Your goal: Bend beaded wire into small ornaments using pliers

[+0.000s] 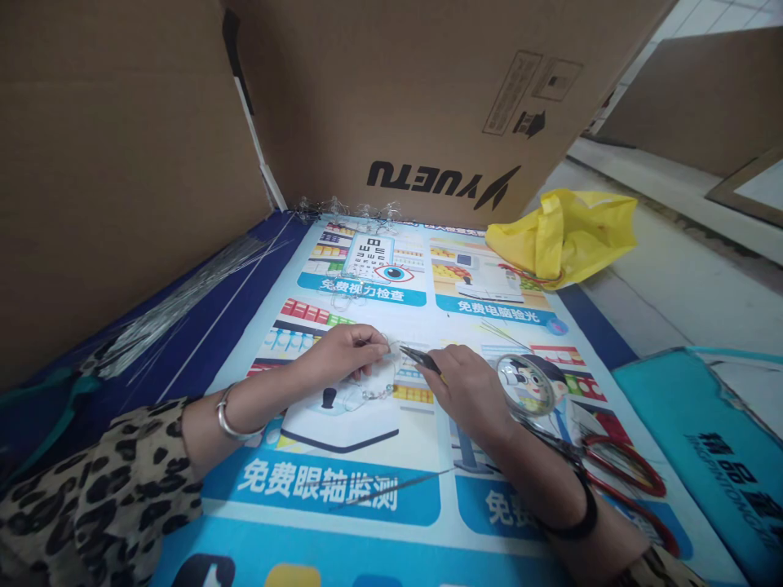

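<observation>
Over the middle of the printed sheet, my left hand pinches a thin wire loop strung with small clear beads. The beads hang below my fingertips. From the right, my right hand is closed round a pair of slim pliers. The dark tips of the pliers point left and lie close to the wire at my left fingertips. Whether they grip the wire is too small to tell. Most of the pliers' handle is hidden in my palm.
Red-handled scissors and a roll of clear tape lie by my right forearm. Wire lengths lie at the left, wire pieces at the back. A yellow bag sits back right. Cardboard walls the back and left.
</observation>
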Tool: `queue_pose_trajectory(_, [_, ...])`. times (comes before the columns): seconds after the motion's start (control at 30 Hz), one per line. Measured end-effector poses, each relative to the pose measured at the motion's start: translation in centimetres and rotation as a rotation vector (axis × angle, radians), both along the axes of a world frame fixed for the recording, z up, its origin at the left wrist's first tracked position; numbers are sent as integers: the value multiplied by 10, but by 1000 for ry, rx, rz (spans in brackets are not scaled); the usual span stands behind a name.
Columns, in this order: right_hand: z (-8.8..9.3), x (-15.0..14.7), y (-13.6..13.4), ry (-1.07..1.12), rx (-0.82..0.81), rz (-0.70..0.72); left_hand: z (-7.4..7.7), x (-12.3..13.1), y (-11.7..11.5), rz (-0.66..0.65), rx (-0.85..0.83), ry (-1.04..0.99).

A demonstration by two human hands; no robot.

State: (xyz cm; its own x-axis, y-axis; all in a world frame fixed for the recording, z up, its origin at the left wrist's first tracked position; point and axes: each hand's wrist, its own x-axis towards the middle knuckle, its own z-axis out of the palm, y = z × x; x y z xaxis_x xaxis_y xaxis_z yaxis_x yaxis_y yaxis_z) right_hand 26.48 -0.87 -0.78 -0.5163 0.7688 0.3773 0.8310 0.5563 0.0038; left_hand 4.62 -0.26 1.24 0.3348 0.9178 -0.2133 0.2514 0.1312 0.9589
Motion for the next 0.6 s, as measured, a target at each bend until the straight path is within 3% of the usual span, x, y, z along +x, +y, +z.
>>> queue_pose_trajectory(0.33, [-2, 1, 0, 50, -48, 15, -13, -5, 10, 173, 320, 133])
queue_pose_trajectory(0.6, [-1, -2, -2, 15, -60, 42, -12, -7, 11, 140, 422, 245])
